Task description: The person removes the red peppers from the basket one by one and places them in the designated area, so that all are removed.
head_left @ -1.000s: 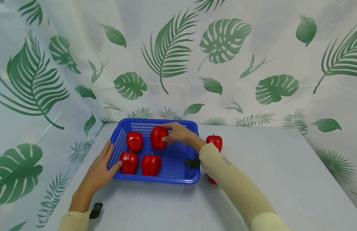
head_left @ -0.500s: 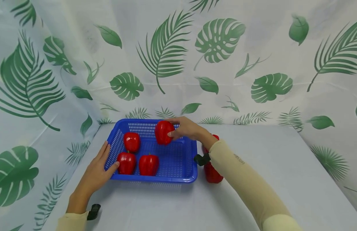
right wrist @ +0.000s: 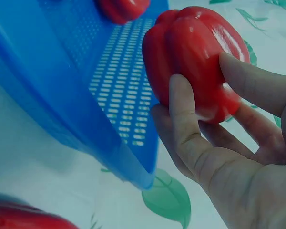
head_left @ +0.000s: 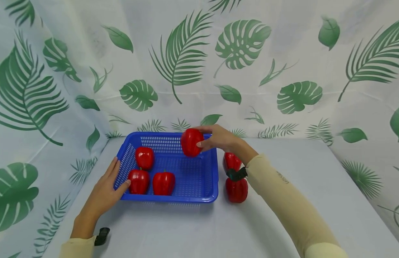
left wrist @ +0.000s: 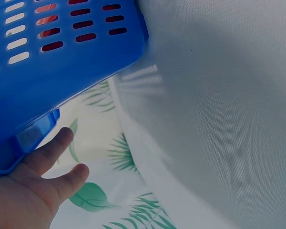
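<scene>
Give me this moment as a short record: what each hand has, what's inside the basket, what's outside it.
container: blue perforated rectangular plastic basket on a white table
inside: three glossy red bell peppers, toward its left and middle
outside: two more red peppers right of the basket, the farther partly hidden
right hand: grips another red pepper, off the basket floor
left hand: rests against the basket's left side
backdrop: white sheet printed with green leaves
</scene>
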{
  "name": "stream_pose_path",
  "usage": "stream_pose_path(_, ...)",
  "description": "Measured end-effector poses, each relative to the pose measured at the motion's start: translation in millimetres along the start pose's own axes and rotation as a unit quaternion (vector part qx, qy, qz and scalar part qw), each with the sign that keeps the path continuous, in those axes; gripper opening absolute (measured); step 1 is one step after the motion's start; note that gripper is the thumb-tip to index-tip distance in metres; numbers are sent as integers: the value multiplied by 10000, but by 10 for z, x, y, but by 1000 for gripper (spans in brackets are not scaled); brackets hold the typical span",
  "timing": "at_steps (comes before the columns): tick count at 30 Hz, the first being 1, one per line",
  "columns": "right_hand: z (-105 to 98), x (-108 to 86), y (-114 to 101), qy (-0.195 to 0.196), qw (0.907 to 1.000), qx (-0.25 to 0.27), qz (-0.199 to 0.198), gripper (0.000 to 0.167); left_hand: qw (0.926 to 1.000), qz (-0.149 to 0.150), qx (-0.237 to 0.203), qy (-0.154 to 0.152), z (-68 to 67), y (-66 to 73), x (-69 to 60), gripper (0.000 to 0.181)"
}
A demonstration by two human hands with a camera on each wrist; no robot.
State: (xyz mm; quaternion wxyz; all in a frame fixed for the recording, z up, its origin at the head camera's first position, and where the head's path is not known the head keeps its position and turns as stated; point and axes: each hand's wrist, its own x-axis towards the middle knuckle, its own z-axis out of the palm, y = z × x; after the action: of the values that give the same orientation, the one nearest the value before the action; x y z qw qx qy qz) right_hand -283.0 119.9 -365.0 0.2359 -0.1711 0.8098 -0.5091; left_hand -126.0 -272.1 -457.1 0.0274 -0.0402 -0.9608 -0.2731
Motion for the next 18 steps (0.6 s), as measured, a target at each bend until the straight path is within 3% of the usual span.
stream_pose_path(9, -171, -172, 56, -52, 9994, 347, 33, 71, 10000, -7, -72, -34, 29, -25, -23, 91)
stream_pose_path(18, -413, -368, 156, 95, 9999, 72, 47, 75, 9999, 61, -77, 30, 10, -45, 5, 90)
